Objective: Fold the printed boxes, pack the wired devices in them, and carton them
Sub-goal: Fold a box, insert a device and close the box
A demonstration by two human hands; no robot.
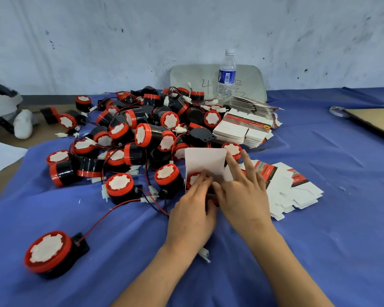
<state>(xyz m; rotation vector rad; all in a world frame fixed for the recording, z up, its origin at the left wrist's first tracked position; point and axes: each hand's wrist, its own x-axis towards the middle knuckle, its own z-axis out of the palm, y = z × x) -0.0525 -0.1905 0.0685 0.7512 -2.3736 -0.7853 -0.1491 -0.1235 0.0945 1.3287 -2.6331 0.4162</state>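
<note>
Judging by the desk, the work is at an early stage. At the far left a lone device [48, 253], a squat black drum with a glossy red rim and a white toothed face, lies on its side on the wrinkled blue cloth [319, 240], its thin red and black lead trailing off toward the middle. Behind it a big heap of devices [138, 129] of the same kind waits unpacked, the wires and white plastic plugs tangled together. In the middle, one printed box [205, 165] has been folded into shape. Its plain white top flap stands open, and a red-rimmed device [193, 179] sits in its mouth. The left hand [191, 216] holds this box, its fingers [203, 181] lying close together over the opening and the thumb tucked against the near side. The right hand [244, 196] presses on the box's right side with straight, spread fingers [232, 165]. I see no closed box, so this one looks like the first to be filled. Just right of the hands, flat blanks [297, 189] of thin white card with red and black print lie fanned out. A taller stack of blanks [242, 129] stands behind, near a clear plastic water bottle [226, 76]. At the right edge lie a tape roll [338, 110] and brown corrugated carton board [372, 122], and nothing has been cartoned yet.
</note>
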